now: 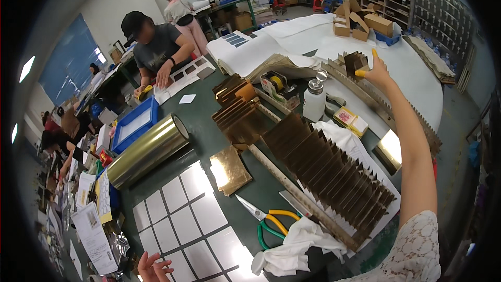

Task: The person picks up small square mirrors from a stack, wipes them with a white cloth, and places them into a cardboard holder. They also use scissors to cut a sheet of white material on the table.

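I see the right hand [379, 76] well beyond the scissors [259, 214], at a dark plate [355, 62]; if it grips, I cannot tell. Left of the scissors, the left hand [153, 270] has fingers loosely apart beside white cards [166, 235].

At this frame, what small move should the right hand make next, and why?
Probably line the dark sheet up with the toothed rack before shifting it: the right hand has its yellow-tipped fingers at the sheet's edge, by the rack's far end. Whether the sheet is going in or coming out, I can't tell.
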A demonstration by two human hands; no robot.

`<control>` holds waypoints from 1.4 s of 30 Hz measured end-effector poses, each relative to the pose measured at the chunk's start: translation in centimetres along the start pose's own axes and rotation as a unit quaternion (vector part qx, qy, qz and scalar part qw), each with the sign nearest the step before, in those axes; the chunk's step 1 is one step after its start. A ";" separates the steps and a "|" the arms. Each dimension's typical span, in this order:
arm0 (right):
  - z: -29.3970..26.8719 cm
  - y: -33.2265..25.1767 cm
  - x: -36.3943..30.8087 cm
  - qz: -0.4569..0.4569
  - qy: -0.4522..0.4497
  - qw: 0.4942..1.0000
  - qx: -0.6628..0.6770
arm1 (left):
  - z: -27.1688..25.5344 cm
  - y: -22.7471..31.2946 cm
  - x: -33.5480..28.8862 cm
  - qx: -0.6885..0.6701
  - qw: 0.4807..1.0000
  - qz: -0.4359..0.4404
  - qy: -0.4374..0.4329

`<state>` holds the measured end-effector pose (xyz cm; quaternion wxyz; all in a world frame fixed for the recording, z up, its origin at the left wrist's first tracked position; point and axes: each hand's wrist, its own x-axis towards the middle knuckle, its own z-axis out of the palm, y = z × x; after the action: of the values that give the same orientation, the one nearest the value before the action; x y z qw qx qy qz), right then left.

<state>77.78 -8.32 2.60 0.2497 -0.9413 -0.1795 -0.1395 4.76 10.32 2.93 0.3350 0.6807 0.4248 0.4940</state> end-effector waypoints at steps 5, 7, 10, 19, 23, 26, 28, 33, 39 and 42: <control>5.0 3.6 2.9 -0.071 -0.001 0.996 0.054 | 0.5 -0.2 0.4 0.051 0.998 -0.022 0.002; 6.6 5.5 4.4 -0.098 -0.029 0.974 0.201 | 1.1 -0.8 0.4 0.049 0.998 -0.036 0.007; 6.9 4.5 3.4 -0.098 -0.070 0.928 0.353 | 1.2 -0.1 0.0 0.050 0.998 -0.028 0.014; -3.6 -4.1 -2.8 -0.191 0.098 0.955 0.204 | 3.1 2.2 -2.5 -0.035 0.998 -0.030 -0.037; -11.2 -13.0 -16.0 -0.247 -0.027 0.927 0.282 | 4.5 2.9 -6.0 -0.068 0.974 0.026 -0.217; -14.4 -17.1 -27.9 -0.342 -0.136 0.887 0.279 | 5.1 5.9 -7.4 -0.150 0.933 0.062 -0.322; -16.2 -19.4 -35.4 -0.422 -0.187 0.859 0.221 | 4.8 6.3 -8.9 -0.250 0.901 0.047 -0.351; -16.6 -20.6 -46.9 -0.475 -0.236 0.828 0.183 | -0.2 4.8 -12.4 -0.322 0.860 0.002 -0.397; -15.8 -22.1 -54.2 -0.444 -0.232 0.835 0.229 | -6.5 2.6 -15.2 -0.360 0.865 -0.091 -0.339; -16.9 -21.7 -54.9 -0.397 -0.207 0.858 0.251 | -9.3 -1.1 -17.1 -0.125 0.873 -0.092 -0.463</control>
<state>16.82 -14.27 6.51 0.3584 -0.7028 -0.6142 0.0213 -6.95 -4.40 -1.99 0.6199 0.7416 0.2162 0.1382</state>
